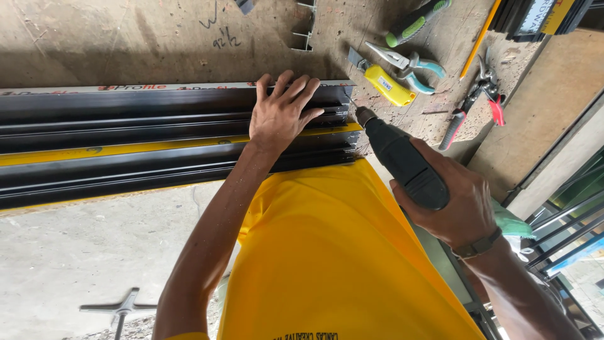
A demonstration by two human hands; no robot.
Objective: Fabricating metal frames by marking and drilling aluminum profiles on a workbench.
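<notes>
Rough wooden counter [157, 38] carries black rails [126, 135]. Left hand [280, 113] presses spread fingers [296, 88] flat on their end, steadying it; right hand [462, 208] grips a drill [402, 164] aimed beside those fingers.

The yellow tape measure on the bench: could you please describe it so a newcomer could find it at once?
Start at the wooden workbench and follow the black aluminium profiles to their right-hand end. Just beyond the power drill tip lies the tape measure, beside teal-handled pliers. It is the only blocky yellow case among slim tools.
</notes>
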